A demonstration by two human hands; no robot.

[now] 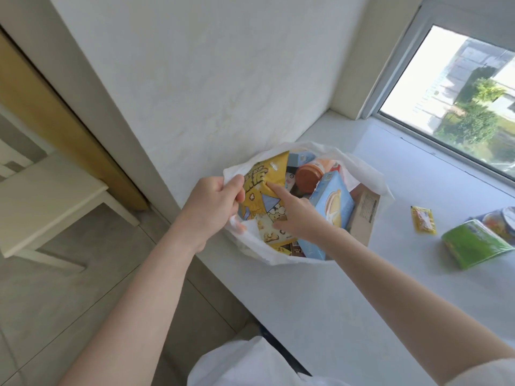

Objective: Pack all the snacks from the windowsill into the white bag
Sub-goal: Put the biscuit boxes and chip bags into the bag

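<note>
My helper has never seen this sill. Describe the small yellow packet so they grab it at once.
On the windowsill, look right of the white bag. The small yellow packet lies flat and alone, left of the green package; it is the smallest, thinnest item left.

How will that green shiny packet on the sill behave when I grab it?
The green packet looks film-wrapped and glossy, so probably slippery. Its blocky shape suggests it holds form rather than flopping, and likely won't roll. It touches a printed packet behind, which may shift when lifted.
</note>
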